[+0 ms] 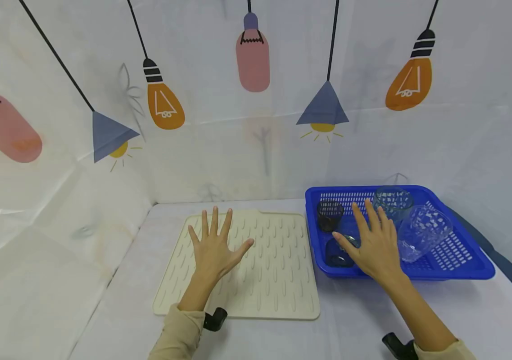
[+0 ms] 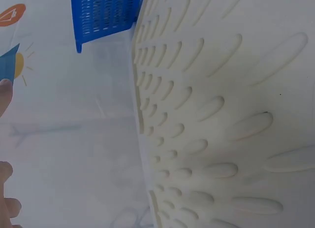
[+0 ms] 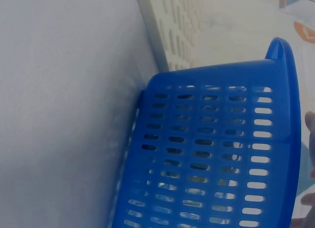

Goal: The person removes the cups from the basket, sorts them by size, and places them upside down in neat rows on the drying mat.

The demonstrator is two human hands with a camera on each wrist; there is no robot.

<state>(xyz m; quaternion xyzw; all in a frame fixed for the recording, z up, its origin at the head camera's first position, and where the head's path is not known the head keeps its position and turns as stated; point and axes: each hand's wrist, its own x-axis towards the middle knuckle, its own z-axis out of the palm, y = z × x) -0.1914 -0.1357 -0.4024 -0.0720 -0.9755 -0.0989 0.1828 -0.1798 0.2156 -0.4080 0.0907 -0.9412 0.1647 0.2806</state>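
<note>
My left hand (image 1: 214, 251), fingers spread, hovers over a cream ridged drying mat (image 1: 278, 280) and holds nothing. Above the near side of a blue plastic basket (image 1: 458, 272) is my right hand (image 1: 375, 247), its fingers also spread and nothing in them. Inside the basket stand a dark glass cup (image 1: 329, 215) at the back left, another dark glass (image 1: 338, 254) in front of it, a clear glass bowl (image 1: 393, 200) at the back and a clear patterned glass bowl (image 1: 422, 232) on the right. The right hand partly hides the glassware. Only fingertips show in both wrist views.
A white cloth covers the table (image 1: 350, 325). Behind and to the left hangs a white sheet (image 1: 219, 150) printed with lamps and bulbs. The basket stands just right of the mat. A dark strip (image 1: 508, 270) runs along the table's right side.
</note>
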